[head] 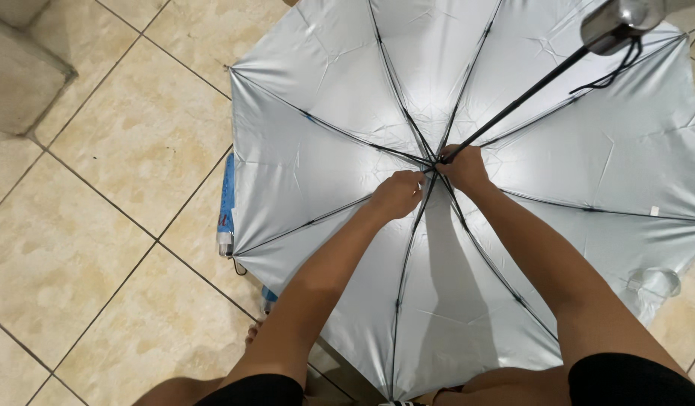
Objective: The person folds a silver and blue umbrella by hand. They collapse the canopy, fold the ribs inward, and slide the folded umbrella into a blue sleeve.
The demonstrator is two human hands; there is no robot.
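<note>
An open umbrella (325,98) with a silver-grey inner lining and black ribs lies upside down on the tiled floor, filling most of the head view. Its black shaft (524,98) rises toward the upper right to a grey handle (614,26) with a black wrist strap. Both hands reach into the hub where the ribs meet. My left hand (396,194) is curled just left of the hub, fingers closed on the ribs or runner there. My right hand (464,167) grips the base of the shaft at the hub.
Beige floor tiles (99,225) with dark grout lie to the left. A folded blue umbrella (226,203) lies partly under the canopy's left edge. A pale cushion or furniture corner (20,75) sits at the top left. A clear plastic piece (652,282) rests near the canopy's right edge.
</note>
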